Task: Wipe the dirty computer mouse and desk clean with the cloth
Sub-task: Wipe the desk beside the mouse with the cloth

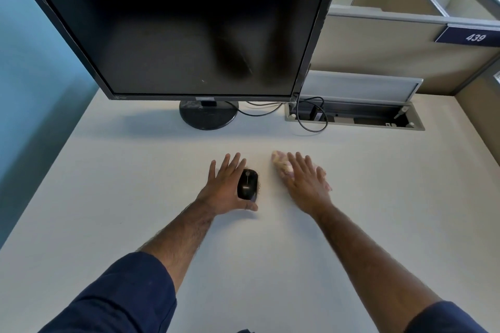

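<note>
While mouse touches left hand, cloth seemingly underlies right.

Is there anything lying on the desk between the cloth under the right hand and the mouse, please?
Nothing visible does. The cloth lies under the right hand, and only a bare strip of desk separates it from the mouse, which the left hand touches.
</note>
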Demonstrator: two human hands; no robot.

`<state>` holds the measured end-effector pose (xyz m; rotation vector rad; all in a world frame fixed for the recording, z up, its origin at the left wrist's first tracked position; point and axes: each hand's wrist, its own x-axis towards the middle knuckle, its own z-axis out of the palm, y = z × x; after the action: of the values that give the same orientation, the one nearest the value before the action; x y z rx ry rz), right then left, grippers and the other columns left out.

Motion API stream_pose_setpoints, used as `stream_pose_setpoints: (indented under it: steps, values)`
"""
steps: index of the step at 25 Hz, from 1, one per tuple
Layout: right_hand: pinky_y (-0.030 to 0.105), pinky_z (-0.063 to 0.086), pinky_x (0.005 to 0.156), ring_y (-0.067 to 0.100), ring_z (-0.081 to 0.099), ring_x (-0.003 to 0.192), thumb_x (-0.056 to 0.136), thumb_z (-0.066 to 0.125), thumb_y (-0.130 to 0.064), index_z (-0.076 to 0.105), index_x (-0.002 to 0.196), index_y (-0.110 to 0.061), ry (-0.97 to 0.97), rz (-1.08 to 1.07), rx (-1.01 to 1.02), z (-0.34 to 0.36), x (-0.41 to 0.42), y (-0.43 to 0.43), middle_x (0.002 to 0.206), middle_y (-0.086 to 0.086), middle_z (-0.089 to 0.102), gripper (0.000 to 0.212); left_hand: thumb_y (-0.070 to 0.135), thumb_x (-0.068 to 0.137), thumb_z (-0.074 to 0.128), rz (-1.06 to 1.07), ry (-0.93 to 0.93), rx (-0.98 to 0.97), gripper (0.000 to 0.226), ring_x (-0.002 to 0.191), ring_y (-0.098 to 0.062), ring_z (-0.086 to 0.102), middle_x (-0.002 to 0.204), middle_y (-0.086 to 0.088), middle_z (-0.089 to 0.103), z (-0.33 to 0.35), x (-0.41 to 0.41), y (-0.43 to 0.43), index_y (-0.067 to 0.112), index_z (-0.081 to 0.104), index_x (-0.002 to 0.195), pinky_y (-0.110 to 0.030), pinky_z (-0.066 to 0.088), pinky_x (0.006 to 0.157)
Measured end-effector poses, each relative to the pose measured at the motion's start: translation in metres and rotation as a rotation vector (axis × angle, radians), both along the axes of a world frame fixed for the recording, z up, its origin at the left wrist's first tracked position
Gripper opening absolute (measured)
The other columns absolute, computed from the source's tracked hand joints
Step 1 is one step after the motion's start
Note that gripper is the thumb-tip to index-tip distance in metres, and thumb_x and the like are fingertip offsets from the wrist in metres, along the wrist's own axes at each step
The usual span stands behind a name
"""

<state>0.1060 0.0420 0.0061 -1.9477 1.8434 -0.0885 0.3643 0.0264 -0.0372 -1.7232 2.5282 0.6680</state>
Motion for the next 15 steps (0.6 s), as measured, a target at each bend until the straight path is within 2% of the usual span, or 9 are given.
stream_pose_setpoints:
  steps: [3,8,15]
  values:
    - [0.048,-0.005,0.125,0.018,-0.018,0.153,0.105,0.014,-0.056,-0.002,0.161,-0.026,-0.023,-0.026,0.019,-0.016,0.012,0.003,0.169,0.000,-0.011,0.066,0.100,0.055,0.053,-0.038,-0.004,-0.015,0.143,0.155,-0.020,-0.023,0.172,0.004,-0.008,-0.003,0.002,0.006,0.026,-0.007,0.161,-0.051,-0.020,0.119]
    - [0.042,-0.008,0.125,0.011,-0.012,0.154,0.107,0.013,-0.048,0.002,0.162,-0.023,-0.122,-0.130,-0.035,-0.021,0.020,0.000,0.170,-0.001,-0.001,0.062,0.088,0.059,0.068,-0.059,0.056,-0.039,0.138,0.156,-0.017,-0.016,0.169,0.005,0.015,-0.002,0.004,0.012,0.029,-0.005,0.160,-0.049,-0.022,0.120]
    - [0.042,-0.010,0.124,0.009,-0.013,0.153,0.108,0.013,-0.045,0.003,0.162,-0.023,-0.147,-0.151,-0.020,-0.024,0.024,-0.003,0.170,-0.002,-0.002,0.059,0.080,0.062,0.073,-0.077,0.032,-0.049,0.135,0.157,-0.022,-0.001,0.163,0.002,0.028,0.005,-0.001,0.008,0.034,-0.009,0.159,-0.054,-0.015,0.122]
